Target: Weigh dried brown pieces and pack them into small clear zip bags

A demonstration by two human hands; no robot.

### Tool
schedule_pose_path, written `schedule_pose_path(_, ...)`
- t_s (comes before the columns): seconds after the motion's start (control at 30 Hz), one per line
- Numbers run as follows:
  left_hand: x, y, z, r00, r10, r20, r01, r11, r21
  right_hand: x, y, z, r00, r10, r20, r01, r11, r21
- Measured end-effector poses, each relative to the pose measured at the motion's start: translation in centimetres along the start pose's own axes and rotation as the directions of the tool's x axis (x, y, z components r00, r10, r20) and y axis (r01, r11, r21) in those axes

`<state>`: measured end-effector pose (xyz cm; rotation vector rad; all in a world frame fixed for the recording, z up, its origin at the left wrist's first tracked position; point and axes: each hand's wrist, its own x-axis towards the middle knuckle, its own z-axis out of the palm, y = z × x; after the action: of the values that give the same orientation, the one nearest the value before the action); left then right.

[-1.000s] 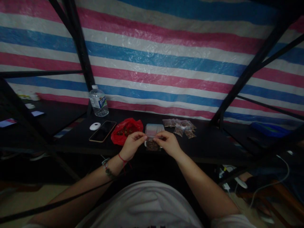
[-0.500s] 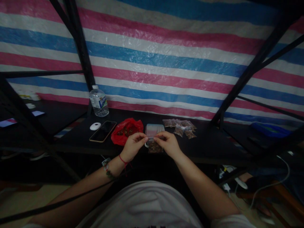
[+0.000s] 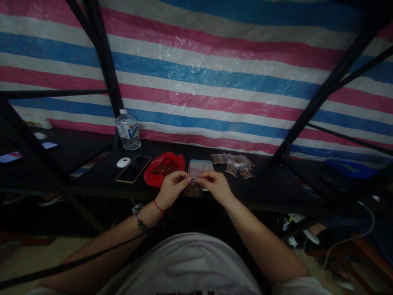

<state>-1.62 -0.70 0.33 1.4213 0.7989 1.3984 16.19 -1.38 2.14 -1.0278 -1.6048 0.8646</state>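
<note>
As our left hand and right hand pinch its top edge between them, the small clear bag of brown bits hangs just below our fingertips

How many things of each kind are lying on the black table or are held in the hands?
Water bottle: 1
White mouse: 1
Phone: 1
Red bag: 1
Flat pale pack: 1
Pile of small filled bags: 1, bags too overlapped to count
Small filled bag held by left hand and right hand: 1
Total: 7
</note>
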Motion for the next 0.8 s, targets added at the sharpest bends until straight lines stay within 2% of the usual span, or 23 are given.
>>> schedule_pose_path(0.17,0.25,-0.34,-0.11,0.997,-0.015,-0.081,0.009,0.996,-0.083,0.28,0.02,-0.32,0.999,-0.005,-0.038,0.006,1.0,0.01)
schedule_pose_path(0.4,0.34,-0.54,-0.08,0.993,-0.042,-0.11,0.034,0.996,-0.078,0.22,0.22,-0.38,0.998,-0.01,-0.064,0.006,0.998,-0.068)
schedule_pose_path(0.8,0.04,-0.31,0.35,0.998,-0.036,-0.054,0.033,0.998,-0.051,0.0,0.19,0.25,0.998,0.02,-0.059,-0.021,1.0,-0.015)
